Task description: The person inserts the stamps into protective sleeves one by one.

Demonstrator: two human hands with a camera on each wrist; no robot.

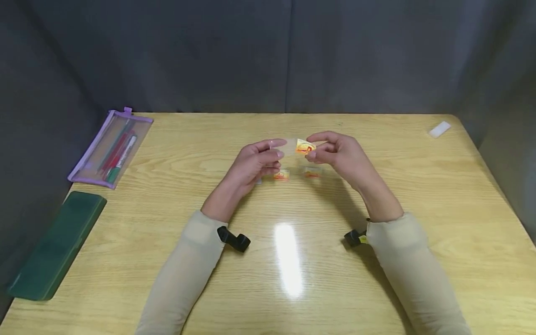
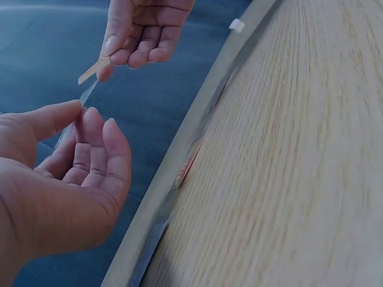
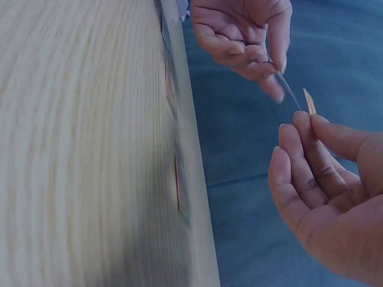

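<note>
Above the table, my left hand (image 1: 255, 163) pinches a clear plastic sleeve (image 1: 289, 147) between thumb and fingers. My right hand (image 1: 341, 151) pinches a small yellow and orange stamp (image 1: 304, 146) at the sleeve's right end. The stamp (image 3: 309, 101) shows a toothed edge in the right wrist view, standing slightly apart from the sleeve (image 3: 288, 89). Below the hands, another orange and yellow stamp (image 1: 282, 175) lies on the table, partly behind the left fingers. A similar stamp in clear plastic (image 1: 312, 172) lies to its right.
A purple-edged mesh pouch (image 1: 90, 174) with several pens lies at the back left, and a dark green case (image 1: 58, 244) in front of it. At the far right corner of the wooden table (image 1: 460, 223) is a white eraser-like block (image 1: 439, 129). Dark curtains (image 1: 209, 56) hang behind.
</note>
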